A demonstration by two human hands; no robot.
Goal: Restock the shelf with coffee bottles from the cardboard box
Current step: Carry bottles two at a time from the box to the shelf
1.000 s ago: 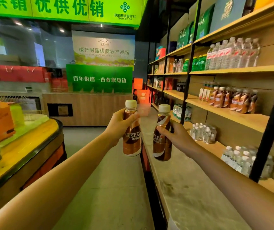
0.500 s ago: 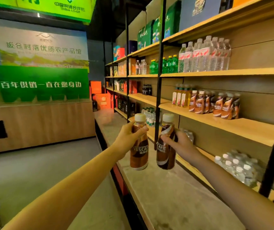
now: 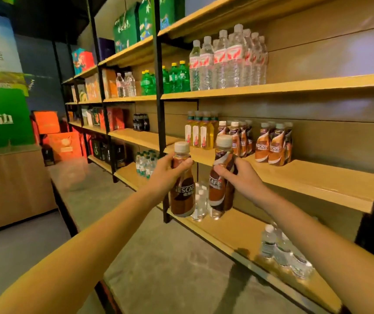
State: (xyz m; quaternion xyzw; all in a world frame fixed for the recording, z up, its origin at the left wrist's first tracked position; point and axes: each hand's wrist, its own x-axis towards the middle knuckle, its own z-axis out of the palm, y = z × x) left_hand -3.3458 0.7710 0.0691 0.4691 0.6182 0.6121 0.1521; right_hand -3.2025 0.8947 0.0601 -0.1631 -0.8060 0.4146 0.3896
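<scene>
Shelf (image 3: 313, 177) nearer now; left and right hands (image 3: 168, 175) (image 3: 242, 177) grip coffee bottles (image 3: 182, 196) (image 3: 219, 189) (both upright).

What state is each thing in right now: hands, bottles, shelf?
left coffee bottle: upright, capped, held in the air.
left hand: grips the left coffee bottle.
right coffee bottle: upright, capped, held in the air.
right hand: grips the right coffee bottle.
shelved coffee bottles: standing, capped.
middle shelf: partly stocked, right part bare.

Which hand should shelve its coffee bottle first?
Right. The right hand holds its coffee bottle just before the shelved Nescafe bottles and bare shelf board; the left hand holds its bottle farther left, by the black upright.
</scene>
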